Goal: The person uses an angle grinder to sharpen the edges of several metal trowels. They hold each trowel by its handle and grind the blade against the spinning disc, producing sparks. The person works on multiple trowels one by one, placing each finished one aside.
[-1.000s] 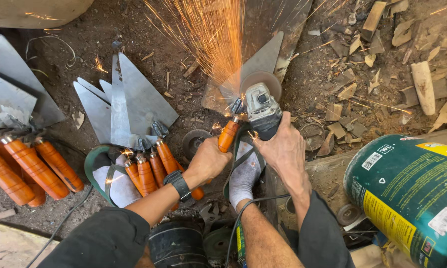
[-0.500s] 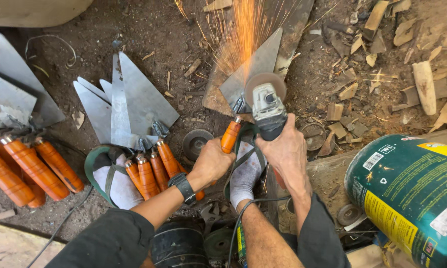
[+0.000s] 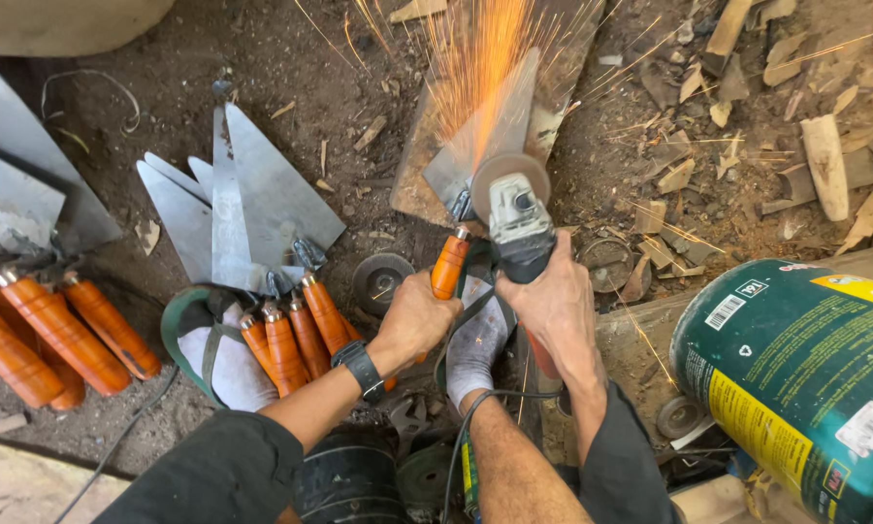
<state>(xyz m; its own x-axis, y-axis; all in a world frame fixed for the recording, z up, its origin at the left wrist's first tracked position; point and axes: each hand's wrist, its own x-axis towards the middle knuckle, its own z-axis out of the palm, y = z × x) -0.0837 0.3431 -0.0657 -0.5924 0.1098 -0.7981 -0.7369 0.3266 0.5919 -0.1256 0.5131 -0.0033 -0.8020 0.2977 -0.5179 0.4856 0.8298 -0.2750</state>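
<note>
A big green drum (image 3: 805,388) with yellow and white labels lay right of the grinder (image 3: 516,218). Right hand (image 3: 558,306) gripped the grinder; left hand (image 3: 415,315) clenched the trowel's orange handle (image 3: 449,267), its blade (image 3: 495,136) sparking.

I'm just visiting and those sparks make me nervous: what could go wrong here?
Sparks fly over wood scraps on the ground and might set them smouldering. Both bare hands sit close to the spinning grinder; the left hand steadying the orange handle could slip. The sock-covered foot below looks exposed too.
</note>
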